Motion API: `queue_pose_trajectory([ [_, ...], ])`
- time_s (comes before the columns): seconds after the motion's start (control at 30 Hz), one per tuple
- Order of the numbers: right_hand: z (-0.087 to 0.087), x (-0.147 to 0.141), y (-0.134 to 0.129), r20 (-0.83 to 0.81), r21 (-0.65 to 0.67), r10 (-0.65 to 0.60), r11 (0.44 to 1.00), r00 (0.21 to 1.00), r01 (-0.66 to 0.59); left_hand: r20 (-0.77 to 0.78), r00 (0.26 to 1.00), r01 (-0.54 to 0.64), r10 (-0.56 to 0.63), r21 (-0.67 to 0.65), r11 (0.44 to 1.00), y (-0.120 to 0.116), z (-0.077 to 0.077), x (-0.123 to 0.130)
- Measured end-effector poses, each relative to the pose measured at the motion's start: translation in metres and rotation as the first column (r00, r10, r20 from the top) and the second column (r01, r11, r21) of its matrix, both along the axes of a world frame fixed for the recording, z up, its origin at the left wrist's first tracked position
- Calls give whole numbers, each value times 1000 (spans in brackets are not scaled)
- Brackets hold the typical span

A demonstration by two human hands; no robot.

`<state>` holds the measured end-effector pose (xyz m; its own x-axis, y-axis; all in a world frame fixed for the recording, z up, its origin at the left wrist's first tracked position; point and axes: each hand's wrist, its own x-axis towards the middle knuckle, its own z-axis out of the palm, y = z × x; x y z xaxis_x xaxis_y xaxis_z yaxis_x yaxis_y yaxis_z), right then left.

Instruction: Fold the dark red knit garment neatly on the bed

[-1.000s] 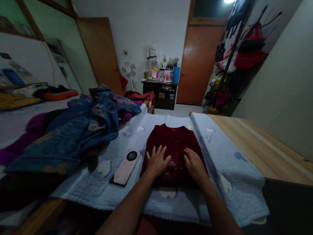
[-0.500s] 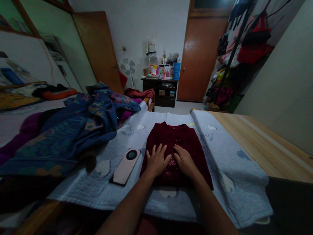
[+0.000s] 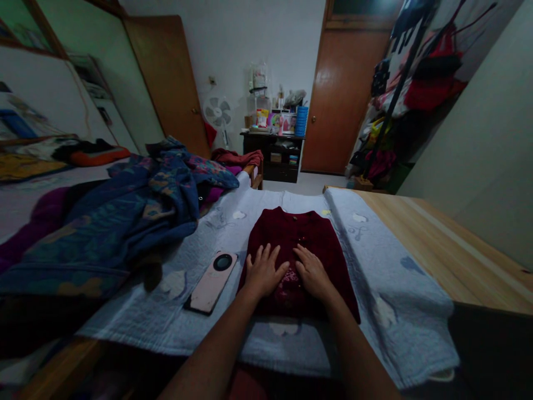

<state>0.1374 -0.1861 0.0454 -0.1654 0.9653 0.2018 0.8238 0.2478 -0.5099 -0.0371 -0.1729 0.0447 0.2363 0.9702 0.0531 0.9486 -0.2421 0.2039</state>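
Note:
A dark red garment [image 3: 291, 228], folded into a compact shape, lies on a light blue quilted cloth [image 3: 266, 353]. Flat on its left part rests my left hand [image 3: 264, 272], fingers spread. My right hand [image 3: 312, 271] lies on the right part with its fingers stretched out. Between the two hands a pinkish pattern shows on the fabric. Neither hand grips anything. A pink phone [image 3: 211, 282] with a round dark camera ring lies on the cloth to the left of the garment.
A heap of blue floral clothing [image 3: 158, 194] lies at the left. To the right is a wooden board [image 3: 449, 244]. Farther back stand a fan [image 3: 217, 113], a dark cabinet [image 3: 272, 158] and a closed door [image 3: 339, 100]. Bags [image 3: 437, 66] hang at the upper right.

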Motion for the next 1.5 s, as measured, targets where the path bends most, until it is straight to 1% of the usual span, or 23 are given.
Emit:
queue_pose_trajectory([
  [0.13,2,1,0,-3,-20,13,1000,1000,-13,-17,999,-40,41,55,998,0,-2,-4],
  [0.23,1,1,0,-3,-6,20,1000,1000,-20,-17,997,-68,69,77,995,-1,-2,-4],
  [0.33,0,1,0,-6,11,11,1000,1000,-11,-23,995,-91,92,67,994,-1,-1,-5],
  [0.47,2,1,0,2,0,16,1000,1000,-16,-28,990,-138,140,65,988,4,0,-10],
  [0.6,5,0,0,1,-11,22,1000,1000,-22,-15,985,-172,172,12,985,11,-2,-18],
  [0.67,5,1,0,5,-9,28,1000,1000,-28,-20,984,-174,175,36,984,14,-4,-20],
  [0.73,3,1,1,6,-2,33,999,999,-33,-37,985,-167,171,106,980,16,-7,-20],
  [0.83,0,2,2,-5,9,31,999,1000,-31,-65,989,-116,131,194,974,20,-9,-18],
  [0.93,-1,3,3,-10,13,27,1000,1000,-26,-69,994,-67,84,219,973,27,-8,-18],
  [1.0,-1,3,3,-9,10,28,1000,1000,-28,-53,997,-48,60,208,977,33,-5,-18],
  [1.13,-1,3,2,-13,17,35,999,999,-35,-51,998,-37,44,122,992,47,2,-16],
  [1.2,-2,4,3,-21,21,33,999,999,-33,-69,995,-63,70,96,993,54,5,-13],
  [1.33,-4,5,4,-29,8,31,999,999,-31,-101,986,-124,133,88,988,65,10,-6],
  [1.5,-5,6,5,-23,-5,41,999,999,-41,-131,977,-153,166,105,983,79,12,-2],
])
